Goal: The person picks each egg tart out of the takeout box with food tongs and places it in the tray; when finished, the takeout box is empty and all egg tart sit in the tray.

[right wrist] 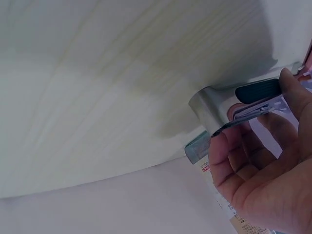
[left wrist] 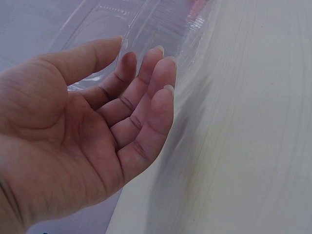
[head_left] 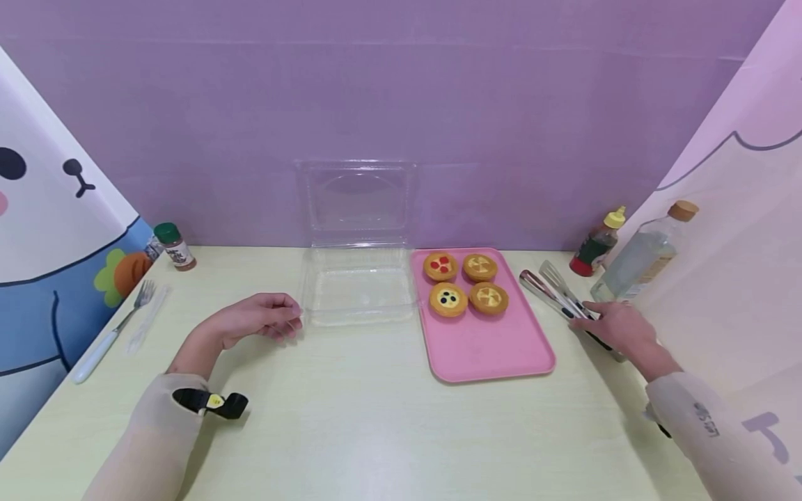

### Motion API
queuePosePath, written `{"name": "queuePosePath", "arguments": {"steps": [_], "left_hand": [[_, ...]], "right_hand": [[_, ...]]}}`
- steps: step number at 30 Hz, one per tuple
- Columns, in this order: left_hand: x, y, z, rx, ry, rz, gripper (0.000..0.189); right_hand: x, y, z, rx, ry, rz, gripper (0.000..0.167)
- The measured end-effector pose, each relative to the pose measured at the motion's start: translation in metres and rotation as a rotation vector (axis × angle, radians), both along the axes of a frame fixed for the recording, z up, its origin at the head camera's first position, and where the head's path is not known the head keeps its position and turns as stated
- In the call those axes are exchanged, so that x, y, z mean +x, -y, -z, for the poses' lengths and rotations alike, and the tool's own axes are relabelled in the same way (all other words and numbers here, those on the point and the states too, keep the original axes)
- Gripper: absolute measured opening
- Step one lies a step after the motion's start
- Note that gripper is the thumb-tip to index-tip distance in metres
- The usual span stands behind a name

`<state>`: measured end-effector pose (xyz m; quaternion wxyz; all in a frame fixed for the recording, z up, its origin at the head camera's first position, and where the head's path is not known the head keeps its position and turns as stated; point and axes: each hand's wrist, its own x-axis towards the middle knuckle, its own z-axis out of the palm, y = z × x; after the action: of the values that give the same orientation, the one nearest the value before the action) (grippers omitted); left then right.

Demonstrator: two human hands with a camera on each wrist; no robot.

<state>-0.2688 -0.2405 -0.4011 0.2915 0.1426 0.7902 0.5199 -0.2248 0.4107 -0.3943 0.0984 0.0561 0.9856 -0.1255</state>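
Observation:
My right hand (head_left: 620, 329) pinches a pair of metal tongs (head_left: 551, 291) near its handle end, to the right of the pink tray. In the right wrist view, the thumb and fingers hold the tongs' dark grip pad (right wrist: 258, 91). Loosely curled, my left hand (head_left: 257, 318) holds nothing and hovers by the left front corner of a clear plastic clamshell box (head_left: 360, 316). That box stands with its lid (head_left: 360, 202) up against the purple backdrop. Several small tarts (head_left: 448, 300) with different toppings sit at the back of the pink tray (head_left: 489, 356).
Behind the tongs stand a sauce bottle (head_left: 594, 247) with a yellow cap and a clear bottle (head_left: 645, 257) with a cork-coloured top. At the left are a green-capped spice jar (head_left: 176, 249), a fork (head_left: 119, 330) and a clear-wrapped thin item (head_left: 149, 316).

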Motion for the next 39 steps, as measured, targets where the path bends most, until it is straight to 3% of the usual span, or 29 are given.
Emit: {"name": "queuePosePath", "arguments": {"steps": [27, 39], "left_hand": [[0.0026, -0.0001, -0.0029, 0.004, 0.003, -0.002, 0.035], [0.0007, 0.0001, -0.0014, -0.003, -0.001, 0.002, 0.035]], "right_hand": [[0.0037, -0.0050, 0.0022, 0.103, -0.123, -0.072, 0.076], [0.0087, -0.0079, 0.0040, 0.141, -0.266, -0.167, 0.073]]}}
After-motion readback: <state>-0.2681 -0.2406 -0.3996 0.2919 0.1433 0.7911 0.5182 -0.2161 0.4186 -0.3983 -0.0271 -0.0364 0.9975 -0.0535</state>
